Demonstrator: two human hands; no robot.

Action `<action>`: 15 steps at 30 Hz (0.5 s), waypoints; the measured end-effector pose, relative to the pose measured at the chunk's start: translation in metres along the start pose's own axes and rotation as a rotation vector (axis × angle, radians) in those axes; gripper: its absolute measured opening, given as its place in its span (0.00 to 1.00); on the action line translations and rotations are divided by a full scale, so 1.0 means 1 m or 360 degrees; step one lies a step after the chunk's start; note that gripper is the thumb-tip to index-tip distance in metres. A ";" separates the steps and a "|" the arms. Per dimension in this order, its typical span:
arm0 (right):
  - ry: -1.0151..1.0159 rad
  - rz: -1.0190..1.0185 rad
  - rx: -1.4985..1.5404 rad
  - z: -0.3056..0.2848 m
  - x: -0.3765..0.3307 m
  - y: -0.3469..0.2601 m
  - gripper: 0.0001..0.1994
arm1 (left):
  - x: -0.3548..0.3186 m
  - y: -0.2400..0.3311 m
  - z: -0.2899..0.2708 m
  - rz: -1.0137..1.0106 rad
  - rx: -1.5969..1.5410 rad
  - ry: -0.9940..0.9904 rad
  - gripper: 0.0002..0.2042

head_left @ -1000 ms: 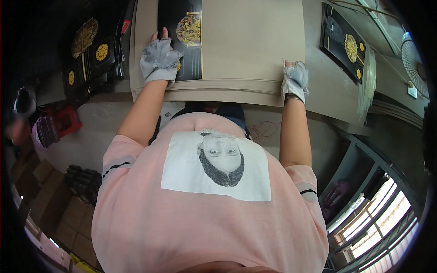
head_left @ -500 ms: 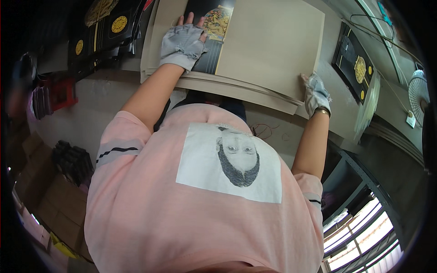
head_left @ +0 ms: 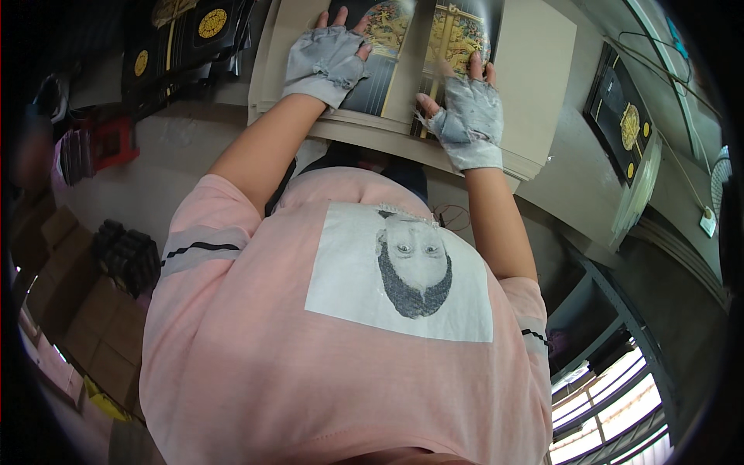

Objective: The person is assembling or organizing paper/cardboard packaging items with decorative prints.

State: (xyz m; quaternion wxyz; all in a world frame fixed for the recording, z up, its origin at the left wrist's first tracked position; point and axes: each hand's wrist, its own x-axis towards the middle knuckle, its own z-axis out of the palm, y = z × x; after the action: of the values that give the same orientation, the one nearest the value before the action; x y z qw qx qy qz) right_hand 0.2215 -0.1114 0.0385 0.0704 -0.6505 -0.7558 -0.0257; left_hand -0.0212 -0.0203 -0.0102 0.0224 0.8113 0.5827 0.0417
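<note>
A packing workshop: stacked cardboard sheets (head_left: pixel 535 93), cartons (head_left: pixel 85 325), printed box covers (head_left: pixel 194 31).

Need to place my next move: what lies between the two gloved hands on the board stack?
In the head view, between the left hand and the right hand lies a dark printed sheet with a gold ornament and a plain tan strip.

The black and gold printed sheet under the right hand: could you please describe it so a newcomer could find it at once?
Start at the stack of tan boards on the table. The right hand presses a dark sheet with gold ornament there, right of its twin under the left hand.
</note>
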 end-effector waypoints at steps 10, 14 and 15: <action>0.0380 0.0164 0.0395 0.045 0.010 0.031 0.45 | 0.010 0.015 -0.055 -0.0049 -0.0009 -0.0320 0.26; 0.0229 0.0277 0.0257 0.039 0.026 -0.007 0.44 | 0.010 0.013 -0.051 -0.0047 0.0047 -0.0325 0.26; 0.0202 0.0326 0.0231 0.037 0.029 -0.011 0.44 | 0.011 0.013 -0.051 -0.0037 0.0054 -0.0324 0.26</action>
State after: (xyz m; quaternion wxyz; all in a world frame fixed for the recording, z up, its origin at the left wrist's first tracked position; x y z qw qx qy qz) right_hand 0.2033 -0.0802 0.0066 0.1672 -0.7144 -0.6794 -0.0046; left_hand -0.0106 -0.0145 0.0419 0.0683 0.8048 0.5874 -0.0510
